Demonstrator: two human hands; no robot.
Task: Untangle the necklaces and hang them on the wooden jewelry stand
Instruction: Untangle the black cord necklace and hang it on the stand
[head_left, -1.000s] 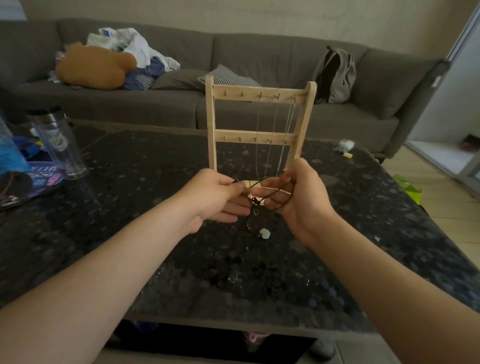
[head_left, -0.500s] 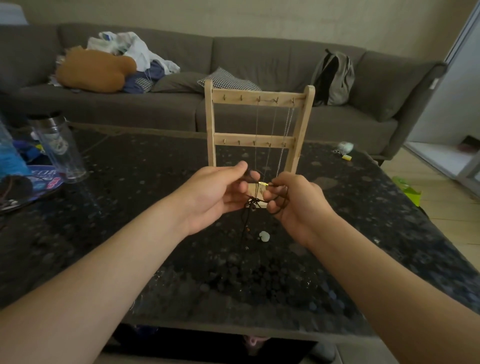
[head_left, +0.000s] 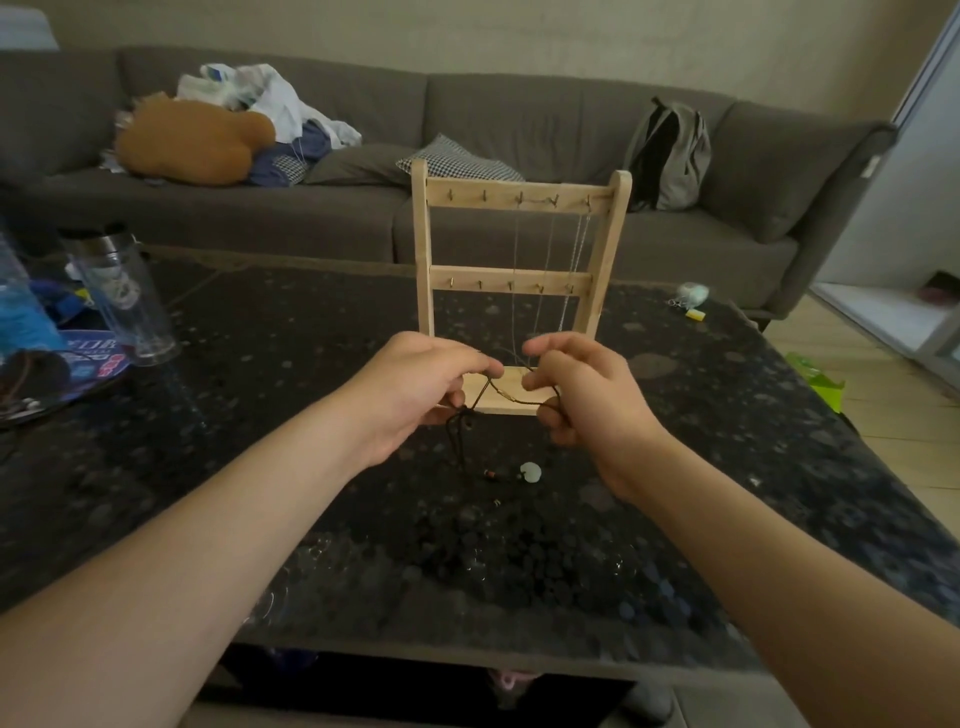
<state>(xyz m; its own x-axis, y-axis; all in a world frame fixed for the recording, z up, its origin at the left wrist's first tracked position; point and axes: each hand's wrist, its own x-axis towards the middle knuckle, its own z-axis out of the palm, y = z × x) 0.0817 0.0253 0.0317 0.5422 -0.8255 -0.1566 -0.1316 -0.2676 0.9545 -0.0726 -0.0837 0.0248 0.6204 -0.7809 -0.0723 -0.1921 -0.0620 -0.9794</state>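
Note:
A wooden jewelry stand (head_left: 519, 195) with two hook rails stands on the dark speckled table (head_left: 260, 467). Thin silver chains (head_left: 550, 270) hang from hooks on the right half of its top rail. Just in front of the stand's base, my left hand (head_left: 415, 389) and my right hand (head_left: 587, 389) each pinch a black cord necklace (head_left: 483, 395), which is stretched between them. Its loose ends dangle below my left hand. A pale round pendant (head_left: 531, 472) and small beads (head_left: 489, 474) hang low near the tabletop.
A clear tumbler (head_left: 122, 296) and blue items (head_left: 31, 332) stand at the table's left. Small objects (head_left: 693, 296) lie at the far right corner. Behind is a grey sofa (head_left: 519, 114) with a backpack (head_left: 670, 150), cushions and clothes. A green item (head_left: 815, 371) lies on the floor.
My hands have risen slightly toward the stand's base and moved apart, drawing the black cord out between them. The pendant has stayed low near the table.

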